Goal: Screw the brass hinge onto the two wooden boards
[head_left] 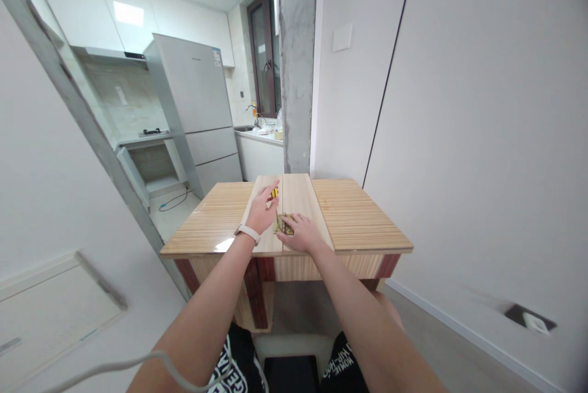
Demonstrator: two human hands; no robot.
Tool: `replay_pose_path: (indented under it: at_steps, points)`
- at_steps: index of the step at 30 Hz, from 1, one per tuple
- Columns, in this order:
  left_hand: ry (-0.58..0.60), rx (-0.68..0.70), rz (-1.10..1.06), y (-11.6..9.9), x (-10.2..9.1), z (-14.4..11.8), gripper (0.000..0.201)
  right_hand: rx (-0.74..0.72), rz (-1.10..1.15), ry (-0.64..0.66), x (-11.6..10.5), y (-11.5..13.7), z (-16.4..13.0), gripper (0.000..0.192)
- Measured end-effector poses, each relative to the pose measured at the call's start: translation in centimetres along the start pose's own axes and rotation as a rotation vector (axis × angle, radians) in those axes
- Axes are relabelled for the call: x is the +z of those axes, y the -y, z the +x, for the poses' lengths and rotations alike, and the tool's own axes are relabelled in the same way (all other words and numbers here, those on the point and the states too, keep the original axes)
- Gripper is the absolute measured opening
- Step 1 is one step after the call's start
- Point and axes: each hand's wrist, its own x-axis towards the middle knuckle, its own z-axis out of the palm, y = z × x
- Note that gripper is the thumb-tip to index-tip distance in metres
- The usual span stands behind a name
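Note:
Two pale wooden boards (303, 197) lie side by side on the table, with a narrow seam between them. A brass-coloured hinge (278, 228) rests across that seam near the front. My right hand (301, 232) holds the hinge down, thumb at its near side and fingers over its top, covering part of it. Just beyond, my left hand (263, 209) is closed round a screwdriver (274, 193) with a yellow-and-black handle. Its thin shaft slants down to the hinge; the tip is too small to make out.
Under the boards stands a wood-grain table (362, 215) with striped tops on both sides. A white cable (160, 356) crosses my left forearm. Behind are a grey refrigerator (202, 90), a sink counter (260, 151) and a grey pillar (297, 62). A white wall (459, 105) rises on the right.

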Motion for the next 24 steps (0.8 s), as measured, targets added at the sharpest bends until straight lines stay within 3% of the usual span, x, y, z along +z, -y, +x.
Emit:
replay_pose_path:
  at_steps: [6, 13, 15, 18, 24]
  points:
    - [0.038, -0.074, -0.073, 0.7, 0.1, 0.1, 0.051, -0.007, -0.003, -0.012, 0.1, -0.1, 0.0, 0.075]
    - [-0.106, -0.125, -0.035, 0.7, 0.0, -0.1, 0.053, 0.008, 0.007, 0.006, 0.0, -0.1, 0.0, 0.078]
    - [-0.122, -0.125, -0.016, 0.5, 0.0, 0.0, 0.045, 0.007, 0.006, 0.005, 0.0, -0.1, 0.0, 0.079]
    - [-0.107, -0.096, 0.003, 0.2, 0.1, 0.3, 0.030, 0.004, 0.005, 0.008, 0.1, -0.2, 0.1, 0.080]
    - [-0.035, -0.105, 0.064, -0.2, 0.0, 0.9, 0.024, -0.003, 0.018, 0.025, 0.0, -0.3, 0.1, 0.078]
